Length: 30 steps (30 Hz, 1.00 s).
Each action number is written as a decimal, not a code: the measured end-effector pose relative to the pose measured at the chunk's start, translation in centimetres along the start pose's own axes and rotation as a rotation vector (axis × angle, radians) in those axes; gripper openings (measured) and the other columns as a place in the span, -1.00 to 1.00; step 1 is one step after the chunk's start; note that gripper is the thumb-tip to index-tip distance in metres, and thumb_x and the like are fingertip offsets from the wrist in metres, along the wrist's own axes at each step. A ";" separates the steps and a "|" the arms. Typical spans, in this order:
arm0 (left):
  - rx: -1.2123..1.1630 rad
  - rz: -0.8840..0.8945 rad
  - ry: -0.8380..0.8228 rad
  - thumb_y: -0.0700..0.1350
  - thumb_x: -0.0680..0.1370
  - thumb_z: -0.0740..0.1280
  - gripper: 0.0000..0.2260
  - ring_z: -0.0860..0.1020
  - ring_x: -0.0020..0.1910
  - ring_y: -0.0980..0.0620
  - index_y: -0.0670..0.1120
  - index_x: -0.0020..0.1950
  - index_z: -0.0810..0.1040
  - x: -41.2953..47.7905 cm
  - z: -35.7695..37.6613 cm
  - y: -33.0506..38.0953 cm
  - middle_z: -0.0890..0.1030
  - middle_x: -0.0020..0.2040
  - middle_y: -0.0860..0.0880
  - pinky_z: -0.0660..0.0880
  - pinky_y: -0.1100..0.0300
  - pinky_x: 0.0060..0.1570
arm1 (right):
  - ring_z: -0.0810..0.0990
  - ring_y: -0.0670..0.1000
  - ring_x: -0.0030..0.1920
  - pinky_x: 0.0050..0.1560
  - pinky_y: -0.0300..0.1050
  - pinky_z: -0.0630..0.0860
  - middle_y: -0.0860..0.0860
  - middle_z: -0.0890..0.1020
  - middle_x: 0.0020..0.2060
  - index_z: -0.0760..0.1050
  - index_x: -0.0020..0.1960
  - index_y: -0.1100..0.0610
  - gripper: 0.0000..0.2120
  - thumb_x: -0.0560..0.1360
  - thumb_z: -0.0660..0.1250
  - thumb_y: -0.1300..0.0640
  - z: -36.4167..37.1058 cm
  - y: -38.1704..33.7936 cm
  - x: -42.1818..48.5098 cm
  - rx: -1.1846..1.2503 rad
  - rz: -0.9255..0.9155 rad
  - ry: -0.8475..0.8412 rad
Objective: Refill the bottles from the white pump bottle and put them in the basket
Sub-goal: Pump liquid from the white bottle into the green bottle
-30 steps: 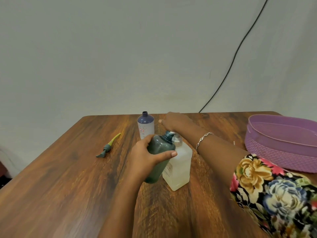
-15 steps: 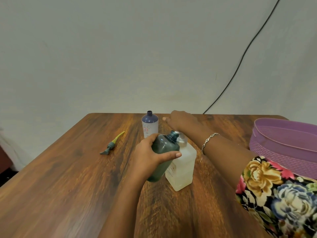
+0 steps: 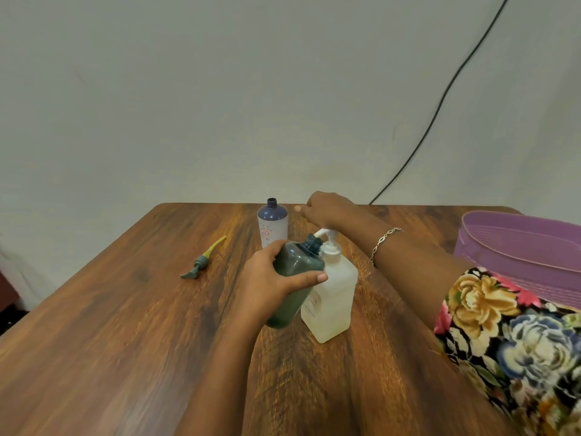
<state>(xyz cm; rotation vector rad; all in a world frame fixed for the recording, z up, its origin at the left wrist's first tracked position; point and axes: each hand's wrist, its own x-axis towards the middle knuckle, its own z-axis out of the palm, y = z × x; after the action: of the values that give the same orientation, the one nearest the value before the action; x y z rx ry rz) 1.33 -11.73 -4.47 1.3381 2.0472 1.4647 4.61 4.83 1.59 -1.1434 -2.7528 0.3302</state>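
Soft, even, fairly dim light. Pale sheen on the table (image 3: pixel 110 382). Blurred and stretched toward the lower corners.

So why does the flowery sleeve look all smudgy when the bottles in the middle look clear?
Head view: the flowery sleeve is smeared, probably from sitting close at the frame's corner; the near table grain is streaky too; the dark green bottle and white pump bottle are sharper mid-frame; the light is soft, with no hard shadows.
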 end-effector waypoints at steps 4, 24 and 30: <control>0.003 -0.016 -0.015 0.32 0.10 0.43 -0.28 0.48 0.06 0.09 0.08 0.19 0.43 0.0 0.2 -0.2 0.50 0.04 0.13 0.43 0.32 -0.10 | 0.52 0.09 -0.01 -0.07 -0.11 0.42 0.09 0.56 -0.05 0.47 0.02 0.18 -0.65 0.62 0.07 -0.07 0.8 -0.1 -0.5 -0.043 -0.001 0.046; -0.004 -0.002 -0.003 0.30 0.12 0.42 -0.27 0.49 0.08 0.07 0.04 0.22 0.45 0.1 0.0 -0.1 0.52 0.08 0.09 0.43 0.32 -0.10 | 0.52 0.13 0.06 0.08 -0.01 0.45 0.12 0.55 0.04 0.45 0.10 0.19 -0.58 0.61 0.05 -0.13 1.0 0.2 -0.1 -0.037 0.009 0.020; 0.008 -0.005 -0.016 0.31 0.09 0.38 -0.23 0.51 0.07 0.03 -0.01 0.23 0.48 0.1 0.3 -0.6 0.55 0.10 0.04 0.46 0.27 -0.11 | 0.53 0.13 0.02 -0.09 -0.10 0.37 0.09 0.56 -0.09 0.48 0.02 0.21 -0.59 0.61 0.07 -0.11 1.9 0.2 0.0 -0.007 0.010 0.009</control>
<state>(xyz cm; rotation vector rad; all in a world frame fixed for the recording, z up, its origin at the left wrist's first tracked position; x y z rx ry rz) 1.19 -11.52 -5.13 1.3419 2.0476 1.4407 4.38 4.67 -0.32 -1.1582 -2.7434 0.3168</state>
